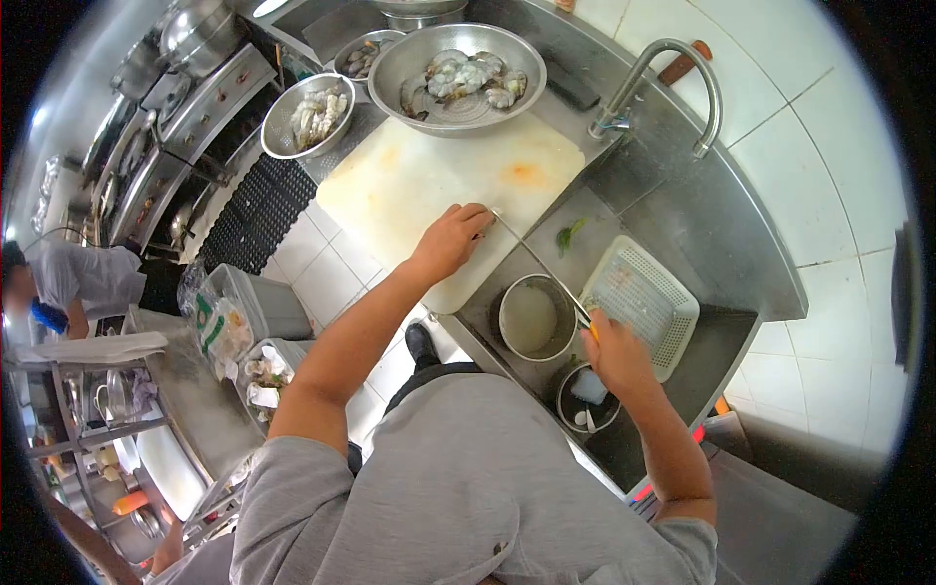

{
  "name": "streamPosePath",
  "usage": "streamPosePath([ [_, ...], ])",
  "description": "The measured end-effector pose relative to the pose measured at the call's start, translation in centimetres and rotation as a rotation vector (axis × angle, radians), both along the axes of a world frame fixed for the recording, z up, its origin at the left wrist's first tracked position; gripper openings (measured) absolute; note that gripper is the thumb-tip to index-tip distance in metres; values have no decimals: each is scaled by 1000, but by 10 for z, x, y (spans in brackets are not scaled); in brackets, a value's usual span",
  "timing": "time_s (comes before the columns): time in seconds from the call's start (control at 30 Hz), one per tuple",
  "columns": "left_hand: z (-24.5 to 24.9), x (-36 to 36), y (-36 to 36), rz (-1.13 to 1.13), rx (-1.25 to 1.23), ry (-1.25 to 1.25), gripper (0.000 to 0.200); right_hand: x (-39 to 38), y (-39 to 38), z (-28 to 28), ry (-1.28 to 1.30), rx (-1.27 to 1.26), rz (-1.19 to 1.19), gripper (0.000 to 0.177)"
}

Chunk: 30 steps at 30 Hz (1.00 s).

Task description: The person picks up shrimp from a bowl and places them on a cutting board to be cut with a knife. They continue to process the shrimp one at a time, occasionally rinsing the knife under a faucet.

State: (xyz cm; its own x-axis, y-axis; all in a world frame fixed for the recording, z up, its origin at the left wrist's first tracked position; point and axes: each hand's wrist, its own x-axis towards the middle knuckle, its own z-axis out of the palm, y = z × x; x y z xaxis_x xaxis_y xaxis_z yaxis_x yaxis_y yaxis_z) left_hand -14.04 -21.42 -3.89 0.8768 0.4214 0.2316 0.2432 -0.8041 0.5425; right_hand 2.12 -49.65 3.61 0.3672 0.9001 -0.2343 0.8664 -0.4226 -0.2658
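My right hand [621, 353] is closed around the yellow handle of a knife [554, 276], whose long thin blade points up and left across the sink edge to the cutting board. On the white cutting board [390, 185], my left hand [453, 239] has its fingers curled together by the blade's tip. A small pale bit shows at those fingertips, too small to name. Beyond the board's far edge sits a large metal bowl [390, 73] with several raw shrimp [458, 76] in it. A smaller colander [278, 132] with pale seafood pieces [318, 115] stands to its left.
Under my right arm the sink [609, 444] holds a pot of cloudy water [529, 317], a smaller pot [609, 414] and a white plastic basket [687, 322]. A curved faucet [717, 107] rises at the back. A grey bin [268, 302] and another person [88, 283] are at left.
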Motion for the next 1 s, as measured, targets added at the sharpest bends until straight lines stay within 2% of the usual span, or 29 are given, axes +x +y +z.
streamPosePath([
  [0.13,3,0,-1,8,-14,-1,39,0,20,0,32,-86,-6,25],
  [0.33,-4,0,-2,36,-8,33,39,-3,48,-18,41,1,35,24],
  [0.53,-7,0,-5,33,39,-82,37,-2,49,-21,82,63,29,25],
  [0.63,-3,-4,-12,88,-182,-61,36,-1,31,-11,107,79,-37,25],
  [0.83,-9,-5,-12,82,2,-123,29,0,2,6,38,-42,22,24],
  [1.0,-13,-2,-10,63,7,-91,37,-6,20,1,48,-46,15,23],
])
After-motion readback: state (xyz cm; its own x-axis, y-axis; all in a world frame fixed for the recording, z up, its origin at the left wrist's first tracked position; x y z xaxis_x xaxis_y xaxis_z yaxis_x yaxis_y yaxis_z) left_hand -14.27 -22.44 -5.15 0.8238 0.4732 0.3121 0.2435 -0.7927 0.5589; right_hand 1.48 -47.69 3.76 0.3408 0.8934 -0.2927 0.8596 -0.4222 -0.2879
